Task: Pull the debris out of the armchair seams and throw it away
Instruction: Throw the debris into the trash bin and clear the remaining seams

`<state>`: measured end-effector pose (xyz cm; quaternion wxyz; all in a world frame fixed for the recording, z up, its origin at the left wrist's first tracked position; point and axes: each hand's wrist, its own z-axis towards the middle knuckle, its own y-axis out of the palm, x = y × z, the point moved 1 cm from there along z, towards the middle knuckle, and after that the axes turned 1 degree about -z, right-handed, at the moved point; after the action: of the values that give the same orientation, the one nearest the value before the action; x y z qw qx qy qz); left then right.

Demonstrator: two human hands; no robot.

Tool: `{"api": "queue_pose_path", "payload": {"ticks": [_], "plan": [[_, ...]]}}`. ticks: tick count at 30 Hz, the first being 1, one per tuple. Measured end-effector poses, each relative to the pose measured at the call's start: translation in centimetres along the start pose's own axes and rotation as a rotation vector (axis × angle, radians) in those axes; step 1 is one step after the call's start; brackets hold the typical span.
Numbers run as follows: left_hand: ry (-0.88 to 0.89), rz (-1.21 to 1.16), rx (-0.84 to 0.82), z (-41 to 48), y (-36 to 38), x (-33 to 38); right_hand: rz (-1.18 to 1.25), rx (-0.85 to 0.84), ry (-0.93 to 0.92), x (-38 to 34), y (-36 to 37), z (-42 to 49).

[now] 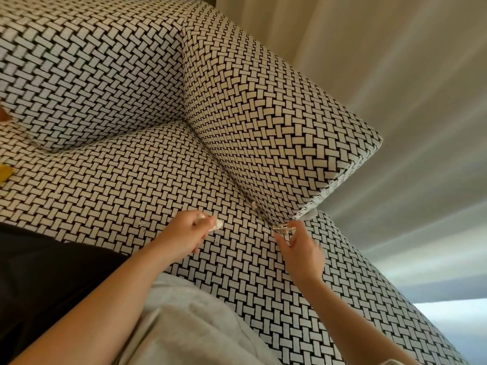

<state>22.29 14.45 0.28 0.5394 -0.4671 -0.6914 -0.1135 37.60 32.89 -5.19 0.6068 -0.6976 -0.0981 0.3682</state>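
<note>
The right hand (300,252) pinches a crumpled scrap (282,228) at the near end of the seam (261,212) between seat (131,185) and right armrest (263,114). 1 more bit (254,205) sits in the seam just beyond it. The left hand (184,231), fingers curled, grips a white wad (216,224) over the seat, left of the seam.

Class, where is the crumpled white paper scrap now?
Head view, low centre: the crumpled white paper scrap is in the left hand, over the woven black-and-white seat cushion, left of the right hand pinching pale debris.
</note>
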Motion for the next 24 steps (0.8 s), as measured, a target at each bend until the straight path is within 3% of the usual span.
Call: {"api": "queue_pose_path", "payload": {"ticks": [10, 13, 16, 20, 24], "plan": [[-0.005, 0.029, -0.010, -0.3, -0.1, 0.0, -0.147, -0.056, 0.190, 0.9, 0.3, 2.1], [-0.009, 0.052, -0.013, -0.3, -0.1, 0.0, -0.213, -0.101, 0.130, 0.9, -0.1, 2.7], [-0.003, 0.064, -0.018, -0.3, 0.0, 0.2, -0.275, -0.043, -0.024, 1.4, 0.4, 2.7], [-0.004, 0.065, -0.024, -0.2, -0.1, 0.1, -0.193, 0.132, -0.329, 2.6, 1.4, 3.3], [0.002, 0.055, -0.025, -0.1, -0.1, -0.1, -0.009, 0.217, -0.424, 2.5, 1.6, 2.9]]}}
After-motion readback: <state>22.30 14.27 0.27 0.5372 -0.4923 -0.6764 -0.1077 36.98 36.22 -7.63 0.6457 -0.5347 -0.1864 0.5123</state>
